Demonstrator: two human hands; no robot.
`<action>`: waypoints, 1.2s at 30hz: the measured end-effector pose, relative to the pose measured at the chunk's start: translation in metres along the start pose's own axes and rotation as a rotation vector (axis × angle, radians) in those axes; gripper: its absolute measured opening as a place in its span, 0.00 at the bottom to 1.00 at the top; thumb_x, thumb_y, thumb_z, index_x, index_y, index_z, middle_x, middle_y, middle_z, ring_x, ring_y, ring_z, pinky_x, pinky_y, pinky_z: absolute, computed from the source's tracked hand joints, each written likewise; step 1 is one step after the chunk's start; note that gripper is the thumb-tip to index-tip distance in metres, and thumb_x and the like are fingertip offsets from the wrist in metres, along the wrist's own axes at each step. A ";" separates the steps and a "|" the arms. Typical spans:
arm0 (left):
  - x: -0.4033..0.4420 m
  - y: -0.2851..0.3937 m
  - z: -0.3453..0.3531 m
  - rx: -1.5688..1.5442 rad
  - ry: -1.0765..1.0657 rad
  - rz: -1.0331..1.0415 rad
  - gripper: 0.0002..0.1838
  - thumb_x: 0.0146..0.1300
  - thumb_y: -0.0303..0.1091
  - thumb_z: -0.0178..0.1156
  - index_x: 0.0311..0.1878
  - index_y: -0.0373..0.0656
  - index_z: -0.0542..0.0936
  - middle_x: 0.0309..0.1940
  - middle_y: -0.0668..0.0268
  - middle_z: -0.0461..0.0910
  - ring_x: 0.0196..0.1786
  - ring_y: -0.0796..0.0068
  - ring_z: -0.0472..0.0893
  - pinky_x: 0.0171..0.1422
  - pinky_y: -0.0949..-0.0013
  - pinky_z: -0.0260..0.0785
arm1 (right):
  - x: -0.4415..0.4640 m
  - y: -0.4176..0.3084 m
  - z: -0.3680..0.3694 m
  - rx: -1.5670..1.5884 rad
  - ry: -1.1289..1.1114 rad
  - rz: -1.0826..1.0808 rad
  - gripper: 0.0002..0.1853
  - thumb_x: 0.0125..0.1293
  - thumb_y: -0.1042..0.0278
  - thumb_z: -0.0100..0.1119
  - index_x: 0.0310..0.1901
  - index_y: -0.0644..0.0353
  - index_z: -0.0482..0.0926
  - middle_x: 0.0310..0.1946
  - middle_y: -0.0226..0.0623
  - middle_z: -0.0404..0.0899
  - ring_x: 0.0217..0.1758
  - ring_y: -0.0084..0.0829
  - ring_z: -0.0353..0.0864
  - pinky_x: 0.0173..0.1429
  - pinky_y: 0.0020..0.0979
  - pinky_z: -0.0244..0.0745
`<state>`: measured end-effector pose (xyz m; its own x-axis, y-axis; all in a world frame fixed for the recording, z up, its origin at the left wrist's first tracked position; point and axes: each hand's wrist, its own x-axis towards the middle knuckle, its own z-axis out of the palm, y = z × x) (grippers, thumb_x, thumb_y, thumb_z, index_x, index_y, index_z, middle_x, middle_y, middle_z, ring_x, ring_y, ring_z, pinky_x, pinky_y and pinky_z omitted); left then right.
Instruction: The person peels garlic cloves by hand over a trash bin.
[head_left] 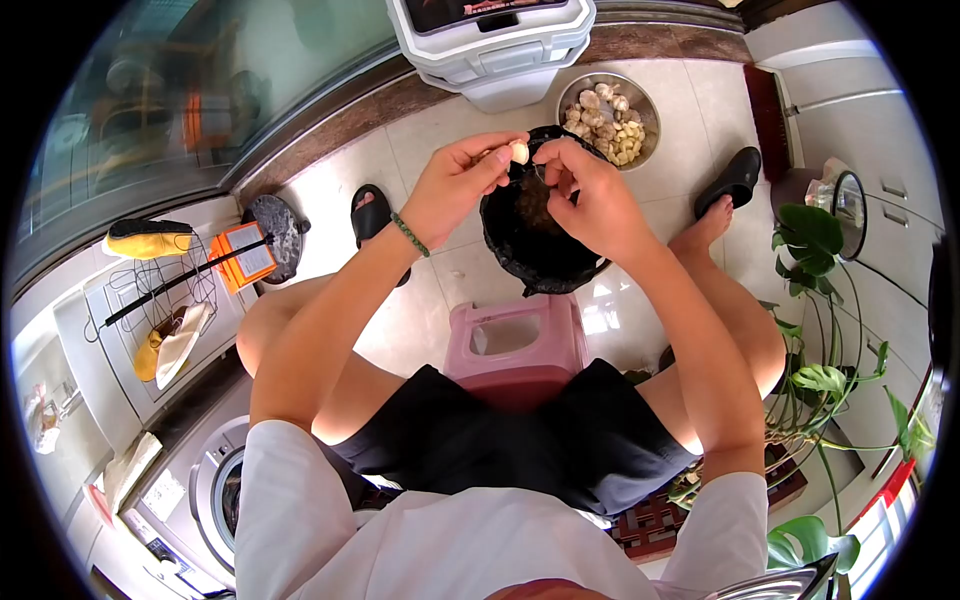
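Between the thumb and fingertips of my left hand [465, 180] is a pale garlic clove [519, 153]. A green beaded bracelet circles that wrist. My right hand [592, 195] is close beside the clove with its fingers curled in. Its thumb and fingertips are bent together, and whatever they pinch is too small to make out. Both hands are above a bin lined with a black bag [535, 262], where brownish scraps lie. Just beyond my right hand, a metal bowl [655, 135] contains whole garlic bulbs [592, 112] and peeled cloves [626, 143].
A pink plastic stool [462, 345] is between my legs. Ahead stands a grey-white lidded container [500, 55]. Black slippers [735, 180] are on my feet. To the left are a wire rack [165, 290] and a washing machine [215, 480]; leafy plants [815, 240] grow on the right.
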<state>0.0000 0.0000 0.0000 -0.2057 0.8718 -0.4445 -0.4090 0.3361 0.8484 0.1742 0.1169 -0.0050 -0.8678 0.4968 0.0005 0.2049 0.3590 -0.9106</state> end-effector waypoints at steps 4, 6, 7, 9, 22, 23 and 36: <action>-0.001 -0.005 -0.003 0.091 -0.035 0.043 0.15 0.70 0.33 0.57 0.57 0.40 0.79 0.39 0.74 0.78 0.36 0.85 0.70 0.43 0.79 0.65 | -0.003 -0.003 -0.005 0.014 -0.089 0.099 0.15 0.55 0.78 0.57 0.47 0.60 0.74 0.30 0.37 0.77 0.31 0.32 0.80 0.37 0.33 0.75; 0.001 -0.009 -0.006 0.112 -0.040 0.031 0.13 0.70 0.31 0.57 0.55 0.40 0.80 0.40 0.72 0.79 0.38 0.85 0.72 0.45 0.79 0.67 | -0.001 0.005 0.001 -0.022 -0.145 0.136 0.16 0.56 0.76 0.57 0.48 0.61 0.74 0.31 0.38 0.77 0.32 0.32 0.80 0.37 0.31 0.76; 0.005 -0.013 -0.008 0.136 -0.032 0.037 0.11 0.70 0.30 0.57 0.53 0.40 0.81 0.39 0.71 0.79 0.38 0.85 0.72 0.45 0.79 0.67 | 0.002 0.015 0.011 0.117 -0.005 0.095 0.17 0.57 0.75 0.58 0.50 0.61 0.75 0.33 0.39 0.77 0.32 0.33 0.81 0.38 0.30 0.77; 0.006 -0.023 -0.009 0.151 -0.021 0.031 0.10 0.70 0.29 0.56 0.51 0.39 0.81 0.38 0.71 0.79 0.38 0.84 0.72 0.45 0.78 0.68 | 0.000 0.005 0.014 0.720 -0.039 0.591 0.19 0.59 0.72 0.59 0.53 0.63 0.75 0.41 0.42 0.78 0.34 0.35 0.82 0.43 0.30 0.79; -0.009 0.023 -0.017 0.186 0.160 0.002 0.14 0.71 0.39 0.56 0.52 0.41 0.81 0.39 0.74 0.79 0.34 0.87 0.70 0.41 0.81 0.64 | -0.023 0.108 0.037 -0.169 0.003 0.424 0.09 0.60 0.67 0.58 0.38 0.61 0.82 0.30 0.46 0.83 0.36 0.43 0.84 0.43 0.42 0.76; -0.010 0.024 -0.017 0.179 0.161 -0.002 0.14 0.71 0.39 0.56 0.52 0.41 0.81 0.39 0.74 0.79 0.34 0.87 0.70 0.41 0.81 0.64 | -0.029 0.115 0.047 -0.272 -0.081 0.357 0.10 0.63 0.64 0.56 0.39 0.61 0.83 0.33 0.47 0.83 0.40 0.46 0.83 0.46 0.45 0.76; -0.053 0.061 -0.004 0.156 0.120 -0.031 0.12 0.72 0.37 0.55 0.50 0.41 0.80 0.40 0.73 0.80 0.35 0.88 0.71 0.39 0.83 0.63 | -0.001 0.281 0.205 -0.460 -0.298 0.684 0.24 0.69 0.65 0.45 0.66 0.58 0.68 0.61 0.54 0.73 0.62 0.51 0.76 0.69 0.48 0.64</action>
<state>-0.0176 -0.0270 0.0735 -0.3034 0.8145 -0.4945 -0.2764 0.4214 0.8637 0.1397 0.0557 -0.3455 -0.5568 0.5156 -0.6512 0.8301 0.3726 -0.4148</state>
